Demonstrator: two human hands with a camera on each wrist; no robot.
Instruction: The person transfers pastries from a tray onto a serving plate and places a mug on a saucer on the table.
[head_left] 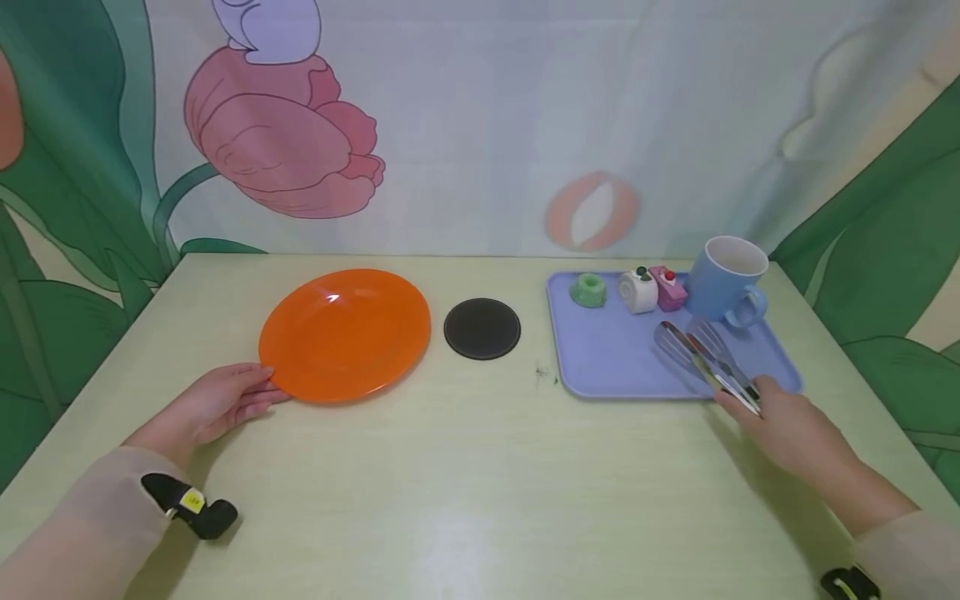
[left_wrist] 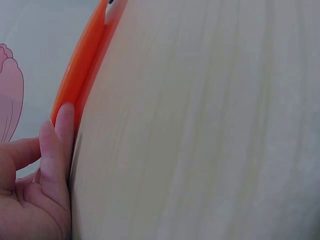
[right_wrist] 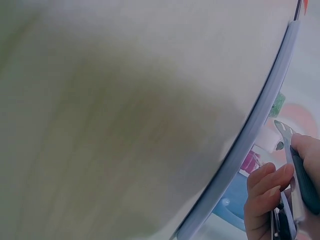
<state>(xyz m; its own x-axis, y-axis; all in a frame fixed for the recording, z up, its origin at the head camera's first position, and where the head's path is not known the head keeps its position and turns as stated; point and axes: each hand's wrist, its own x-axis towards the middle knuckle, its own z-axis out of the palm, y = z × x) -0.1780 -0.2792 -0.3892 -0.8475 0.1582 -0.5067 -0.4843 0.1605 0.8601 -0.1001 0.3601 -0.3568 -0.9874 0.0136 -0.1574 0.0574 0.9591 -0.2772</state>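
At the left, an orange plate (head_left: pixel 345 337) has its near-left rim pinched by my left hand (head_left: pixel 228 400), thumb at the top edge and fingers beneath. The left wrist view shows fingertips against the plate's underside (left_wrist: pixel 82 70). My right hand (head_left: pixel 798 425) grips a bundle of metal cutlery (head_left: pixel 712 362) over the near-right part of a lavender tray (head_left: pixel 607 367). A fork (right_wrist: pixel 284 131) with a dark handle shows among the cutlery in the right wrist view; the other pieces are partly hidden by the fingers.
Along the tray's back stand a green ring-shaped toy cake (head_left: pixel 589 290), a white roll cake (head_left: pixel 638 292), a pink cake slice (head_left: pixel 668 290) and a blue mug (head_left: pixel 722 279). A black round coaster (head_left: pixel 482 328) lies between plate and tray. A printed curtain (head_left: pixel 480 125) hangs behind the table.
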